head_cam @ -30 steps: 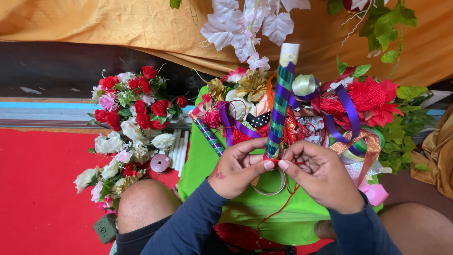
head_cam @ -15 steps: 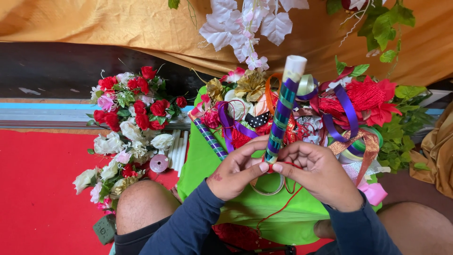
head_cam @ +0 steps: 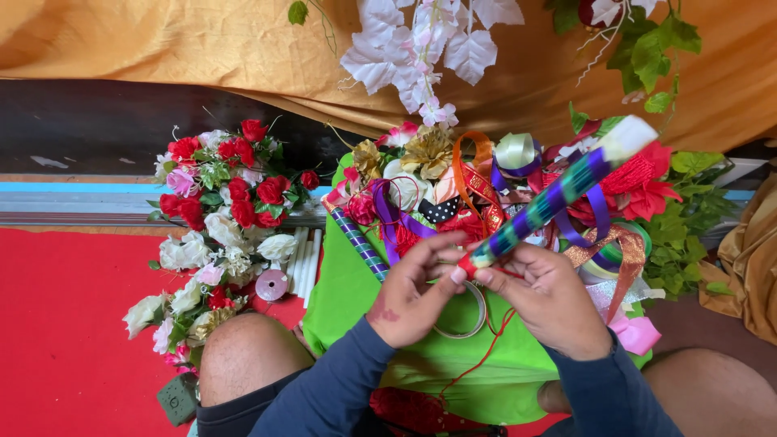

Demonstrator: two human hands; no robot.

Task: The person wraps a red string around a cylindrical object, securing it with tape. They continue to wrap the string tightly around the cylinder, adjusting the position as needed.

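Two hands are meeting at the centre of the frame around the lower end of a stick wrapped in green and purple ribbon (head_cam: 550,202). The left hand (head_cam: 413,295) is pinching that end between thumb and fingertips, closed narrowly on it, while the right hand (head_cam: 550,299) is cupping it from the other side, fingers curled on a red thread (head_cam: 486,348) that is trailing down toward the lower middle of the frame. Compared with a second ago, the stick is leaning much further toward the upper right, its white tip now pointing at the green leaves (head_cam: 664,48) rather than standing nearly upright; the hands are staying in about the same spot, so the work at the red-bound end appears to be carrying on, with the stick being turned or tilted as the thread goes round. Below the hands, a tape ring (head_cam: 465,324) is lying on the green cloth (head_cam: 348,299). A bouquet of red and white flowers (head_cam: 218,218) is resting at the left, on the red floor covering (head_cam: 65,324).
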